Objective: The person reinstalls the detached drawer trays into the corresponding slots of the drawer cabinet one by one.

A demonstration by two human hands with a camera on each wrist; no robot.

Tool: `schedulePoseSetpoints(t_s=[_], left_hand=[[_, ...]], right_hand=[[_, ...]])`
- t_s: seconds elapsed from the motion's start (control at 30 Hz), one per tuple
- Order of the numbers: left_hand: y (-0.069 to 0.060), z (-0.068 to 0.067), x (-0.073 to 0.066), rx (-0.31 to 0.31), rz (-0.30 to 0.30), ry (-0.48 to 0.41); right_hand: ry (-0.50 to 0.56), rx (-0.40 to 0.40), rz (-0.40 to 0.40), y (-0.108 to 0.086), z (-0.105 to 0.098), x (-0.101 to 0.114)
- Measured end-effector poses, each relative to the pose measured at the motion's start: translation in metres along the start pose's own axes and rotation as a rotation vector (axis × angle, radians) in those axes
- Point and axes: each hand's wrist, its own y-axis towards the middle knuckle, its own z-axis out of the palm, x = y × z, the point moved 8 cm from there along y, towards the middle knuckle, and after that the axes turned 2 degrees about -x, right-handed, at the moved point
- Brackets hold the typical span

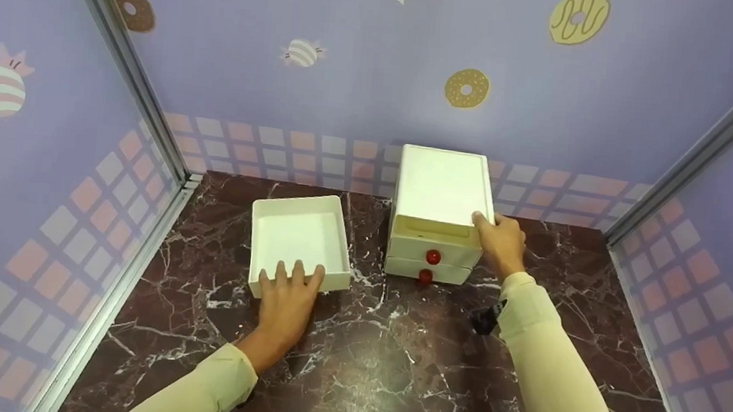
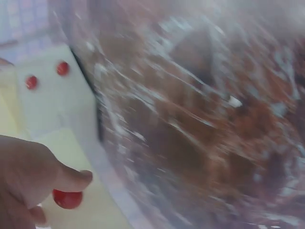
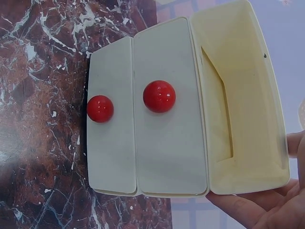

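Purple, sweets-printed left wall (image 1: 3, 187) is edging a dark, white-veined surface (image 1: 366, 365). Left hand (image 1: 288, 305) is gripping the front rim of the drawer (image 1: 301, 233), which is lying on the surface, thumb beside its red knob (image 2: 67, 199). Cabinet (image 1: 445, 183) is standing by the back wall (image 1: 350, 92); right hand (image 1: 504, 241) is holding its right side, thumb on top. Matching right wall (image 1: 718, 277) is following.

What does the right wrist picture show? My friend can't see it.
A white cabinet, shown sideways, has two closed drawers with round red knobs and an open slot. Fingers of the right hand hold its corner. Dark marbled surface shows at left.
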Motion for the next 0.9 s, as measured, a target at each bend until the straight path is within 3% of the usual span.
schedulePoseSetpoints(t_s=[0.3, 0.53, 0.8, 0.9], left_hand=[[-0.007, -0.055, -0.040, 0.102, 0.071, -0.003], [-0.013, -0.084, -0.073, 0.043, 0.134, -0.021], [-0.016, -0.107, -0.090, -0.128, 0.165, -0.060], [-0.012, -0.111, -0.099, -0.112, 0.185, -0.065]], right_hand=[[-0.001, 0.008, 0.009, 0.000, 0.001, 0.002], [0.010, 0.027, 0.038, -0.004, 0.004, -0.004], [0.021, 0.010, 0.010, -0.001, 0.001, -0.001], [0.015, -0.003, -0.008, 0.000, 0.000, 0.000]])
